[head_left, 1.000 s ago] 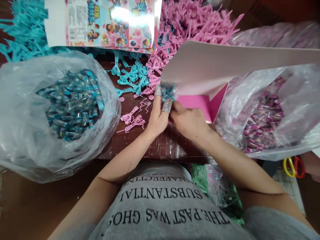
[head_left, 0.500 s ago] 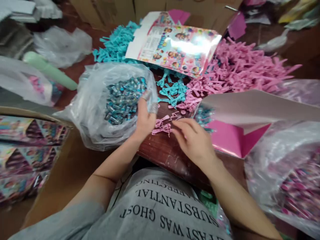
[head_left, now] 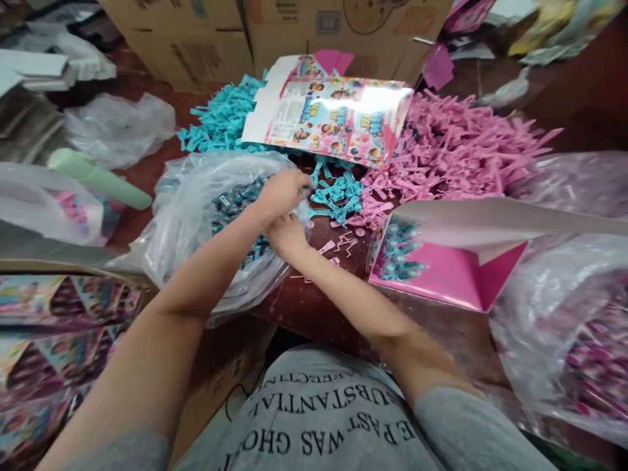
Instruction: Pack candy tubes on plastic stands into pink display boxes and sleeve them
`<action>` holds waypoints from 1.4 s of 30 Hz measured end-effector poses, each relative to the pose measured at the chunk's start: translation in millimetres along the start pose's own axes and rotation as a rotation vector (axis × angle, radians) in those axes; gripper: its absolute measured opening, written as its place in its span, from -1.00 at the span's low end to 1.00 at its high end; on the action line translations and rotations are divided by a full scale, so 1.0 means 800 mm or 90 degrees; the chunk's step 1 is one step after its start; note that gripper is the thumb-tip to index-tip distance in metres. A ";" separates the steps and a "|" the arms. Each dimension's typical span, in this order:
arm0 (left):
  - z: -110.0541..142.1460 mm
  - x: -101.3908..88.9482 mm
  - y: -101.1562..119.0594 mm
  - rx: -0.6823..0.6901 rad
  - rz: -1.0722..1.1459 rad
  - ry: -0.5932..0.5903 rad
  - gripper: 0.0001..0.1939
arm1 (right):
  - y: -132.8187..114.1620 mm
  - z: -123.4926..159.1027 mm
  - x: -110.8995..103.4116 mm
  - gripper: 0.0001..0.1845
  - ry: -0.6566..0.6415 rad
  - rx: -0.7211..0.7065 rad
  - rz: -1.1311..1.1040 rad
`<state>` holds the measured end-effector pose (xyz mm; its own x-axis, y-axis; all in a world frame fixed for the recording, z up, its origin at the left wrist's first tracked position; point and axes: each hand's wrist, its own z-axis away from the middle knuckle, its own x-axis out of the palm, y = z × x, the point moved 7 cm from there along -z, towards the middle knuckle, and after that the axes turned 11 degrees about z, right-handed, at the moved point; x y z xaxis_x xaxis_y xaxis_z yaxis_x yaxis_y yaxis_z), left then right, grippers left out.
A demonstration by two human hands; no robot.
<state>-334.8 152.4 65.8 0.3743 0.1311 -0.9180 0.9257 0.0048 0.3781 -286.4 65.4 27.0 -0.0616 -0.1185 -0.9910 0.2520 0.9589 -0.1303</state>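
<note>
A clear plastic bag full of small shiny blue tubes lies open on the dark red table. My left hand is over the bag's right rim with its fingers curled down; a silvery wrap shows at a fingertip. Just below it, touching or nearly so, my right hand is closed at the same rim. What either hand holds is hidden. Loose pink plastic pieces lie right of my right wrist. An open pink carton holds several clear blue tubes in a bunch.
Heaps of turquoise plastic pieces and pink plastic pieces lie at the back under a printed card sheet. Another bag with pink items is at right. A cardboard box of printed packs stands at left; a pale green bottle-like object lies behind it.
My right hand has moved left from the pink pieces to the bag's rim. My left hand has shifted up and now curls above it. The view has tilted slightly upward.
</note>
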 end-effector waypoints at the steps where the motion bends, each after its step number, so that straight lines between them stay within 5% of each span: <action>1: -0.010 0.018 0.007 0.000 -0.026 -0.055 -0.70 | -0.001 0.016 0.004 -0.52 0.003 0.014 0.003; 5: -0.037 0.078 0.020 -0.066 -0.093 -0.181 -0.72 | -0.005 0.094 0.021 -0.55 0.059 0.038 -0.077; 8: -0.041 0.094 0.029 -0.065 -0.094 -0.200 -0.65 | 0.008 0.149 0.019 -0.59 0.158 0.061 -0.214; 10: -0.036 0.086 0.032 -0.054 -0.088 -0.181 -0.72 | 0.028 0.176 0.012 -0.67 0.236 0.097 -0.303; 13: -0.016 0.045 0.036 -0.033 0.055 -0.053 -0.87 | 0.073 0.201 0.002 -0.72 0.355 0.232 -0.415; 16: 0.031 0.007 0.023 -0.097 0.420 0.092 -0.79 | 0.110 0.211 0.001 -0.68 0.483 0.373 -0.520; 18: 0.077 0.005 0.008 -0.200 0.672 0.152 -0.66 | 0.119 0.206 0.007 -0.66 0.506 0.400 -0.595; 21: 0.152 0.027 -0.002 -0.321 0.872 0.181 -0.57 | 0.111 0.189 0.021 -0.62 0.405 0.349 -0.716; 24: 0.213 0.052 0.005 -0.342 0.864 0.111 -0.68 | 0.094 0.180 0.024 -0.63 0.292 0.260 -0.750; 28: 0.260 0.061 0.025 -0.254 0.755 -0.002 -0.81 | 0.069 0.171 -0.001 -0.77 0.196 0.063 -0.593; 33: 0.277 0.038 0.049 -0.110 0.685 0.016 -0.81 | 0.037 0.172 -0.034 -0.82 0.173 -0.123 -0.444; 38: 0.295 0.034 0.058 -0.052 0.531 0.131 -0.77 | 0.014 0.176 -0.030 -0.78 0.128 -0.072 -0.439; 42: 0.324 0.036 0.062 0.003 0.287 0.221 -0.71 | 0.009 0.169 -0.001 -0.57 -0.059 0.080 -0.443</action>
<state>-264.1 -100.5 27.0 0.6930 0.4374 -0.5730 0.6795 -0.1309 0.7219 -154.1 37.7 22.9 -0.1679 -0.7189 -0.6745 0.2945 0.6164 -0.7303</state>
